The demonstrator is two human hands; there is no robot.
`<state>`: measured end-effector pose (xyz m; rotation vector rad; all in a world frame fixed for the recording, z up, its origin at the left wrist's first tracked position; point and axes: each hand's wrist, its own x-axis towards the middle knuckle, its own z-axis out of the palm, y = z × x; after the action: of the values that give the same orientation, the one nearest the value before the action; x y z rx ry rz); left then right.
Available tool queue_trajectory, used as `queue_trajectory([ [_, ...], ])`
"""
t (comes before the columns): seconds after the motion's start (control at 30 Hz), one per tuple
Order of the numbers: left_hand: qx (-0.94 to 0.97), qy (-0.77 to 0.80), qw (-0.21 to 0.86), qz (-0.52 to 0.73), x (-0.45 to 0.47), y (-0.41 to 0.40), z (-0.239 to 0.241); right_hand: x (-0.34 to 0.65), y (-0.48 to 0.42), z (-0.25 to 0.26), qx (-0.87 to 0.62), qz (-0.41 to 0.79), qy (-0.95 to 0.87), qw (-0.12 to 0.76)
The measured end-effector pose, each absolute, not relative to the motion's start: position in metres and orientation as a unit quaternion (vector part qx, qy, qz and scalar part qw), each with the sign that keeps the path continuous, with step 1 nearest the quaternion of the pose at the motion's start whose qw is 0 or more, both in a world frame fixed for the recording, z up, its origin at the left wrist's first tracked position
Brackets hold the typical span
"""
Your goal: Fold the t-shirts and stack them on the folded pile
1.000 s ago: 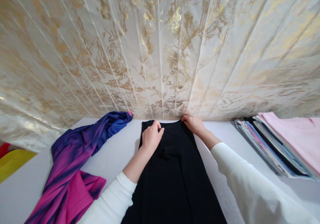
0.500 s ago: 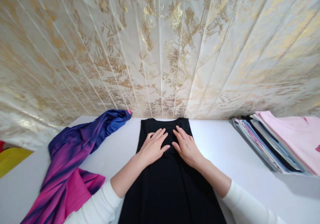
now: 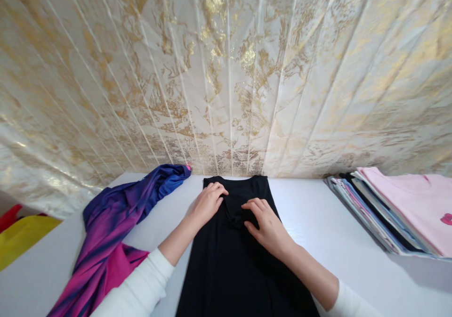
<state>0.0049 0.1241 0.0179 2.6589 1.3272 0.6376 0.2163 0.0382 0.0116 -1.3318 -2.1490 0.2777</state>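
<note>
A long black garment lies flat, its shallow neckline towards the wall, with a small raised fold between my hands. My left hand rests on its upper left part; the fingers are a little bent and lie on the cloth. Over the right side of the fold is my right hand, thumb and fingers apart with nothing visible between them. Whether its fingertips touch the cloth is hard to make out.
A crumpled purple, blue and pink garment lies on the white table at left. At right is a stack of folded clothes topped by a pink one. Yellow cloth shows far left. A gold-patterned wall covering rises behind.
My hands were spread flat side by side near the neckline. The left has shifted left and bent its fingers; the right has come lower and lifted its palm. The view has tilted slightly up.
</note>
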Motion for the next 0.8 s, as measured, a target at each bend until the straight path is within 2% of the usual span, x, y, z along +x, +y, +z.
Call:
queue_trajectory([
  [0.17,0.881,0.428,0.039,0.196,0.005,0.137,0.019,0.192,0.036,0.002,-0.507,0.087,-0.809,0.286],
  [0.47,0.897,0.403,0.002,0.182,-0.003,0.144,0.03,0.197,0.037,-0.007,-0.469,0.127,-0.794,0.365],
  [0.67,0.905,0.393,-0.013,0.162,0.001,0.14,0.026,0.192,0.034,-0.003,-0.462,0.147,-0.825,0.29],
  [0.8,0.892,0.416,-0.004,0.175,0.015,0.124,0.031,0.198,0.034,0.001,-0.469,0.155,-0.803,0.333],
])
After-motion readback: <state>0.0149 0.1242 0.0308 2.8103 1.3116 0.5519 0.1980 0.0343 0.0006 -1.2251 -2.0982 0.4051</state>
